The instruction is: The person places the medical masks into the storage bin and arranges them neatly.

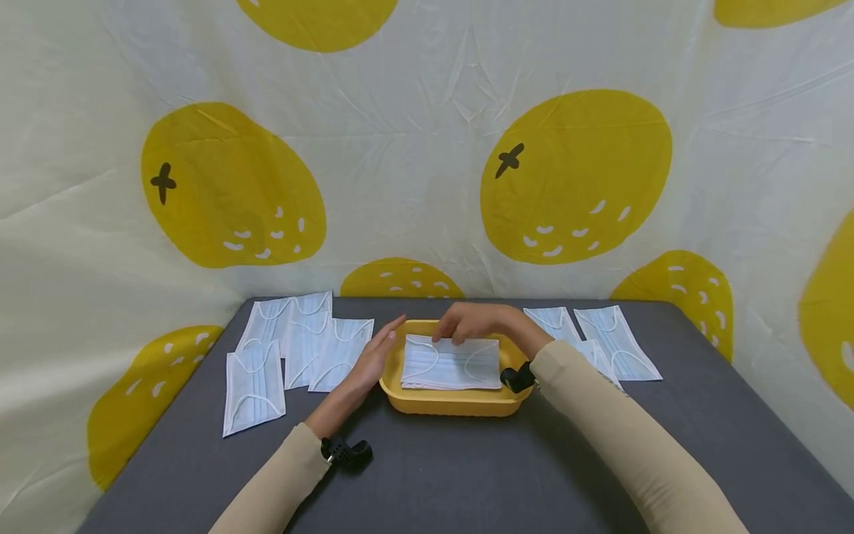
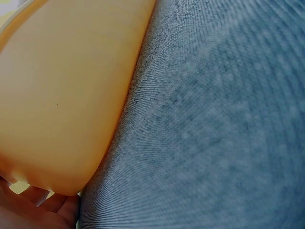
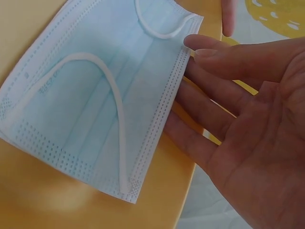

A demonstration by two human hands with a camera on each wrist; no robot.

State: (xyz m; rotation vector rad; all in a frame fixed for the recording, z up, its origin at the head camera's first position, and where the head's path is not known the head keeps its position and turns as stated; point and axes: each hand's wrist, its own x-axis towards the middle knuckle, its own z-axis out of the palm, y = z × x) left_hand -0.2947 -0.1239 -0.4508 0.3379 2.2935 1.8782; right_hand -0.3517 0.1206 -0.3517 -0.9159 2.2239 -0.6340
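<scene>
Pale-blue pleated rectangular face mask with white ear loops (image 1: 454, 363) lies inside yellow rounded-rectangular tray (image 1: 454, 406) on dark-grey desk (image 1: 460, 475). Left hand (image 1: 369, 362): fingers extended along tray's left end. Right hand (image 1: 477, 320): fingers loose, tips at mask's far edge.

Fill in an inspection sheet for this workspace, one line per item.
Surface: dark grey table, woven-looking in the left wrist view.
Job's things: yellow tray with face masks lying in it, count unclear; loose masks on the left and on the right, the latter partly hidden by the arm.
Clutter: nothing seen.
Hands: left hand against the tray's left end; right hand with fingertips at the far edge of the masks inside.
Cables: nothing seen.
Surroundings: pale backdrop with yellow fruit print.
</scene>
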